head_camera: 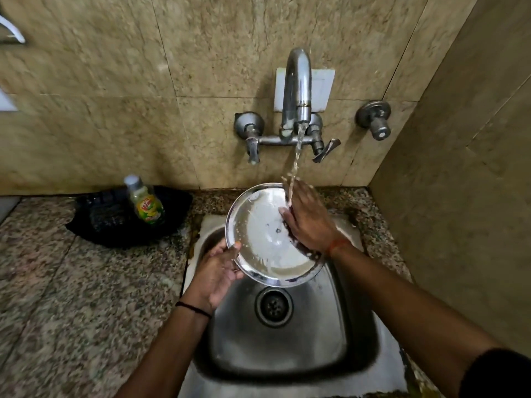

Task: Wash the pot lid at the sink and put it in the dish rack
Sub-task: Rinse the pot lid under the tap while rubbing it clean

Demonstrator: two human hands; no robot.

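Note:
A round steel pot lid (264, 242) is held tilted over the steel sink (287, 351), its wet inner face toward me. My left hand (218, 271) grips the lid's lower left rim, thumb over the edge. My right hand (307, 219) lies flat on the lid's right side, fingers spread, with the stream of water from the tap (297, 90) falling on it. The lid's knob is hidden.
A bottle of dish soap (145, 201) stands in a black mesh basket (112, 222) on the granite counter (71, 297) at the left. Two tap handles and a separate valve (375, 119) stick out of the tiled wall. A side wall closes in on the right.

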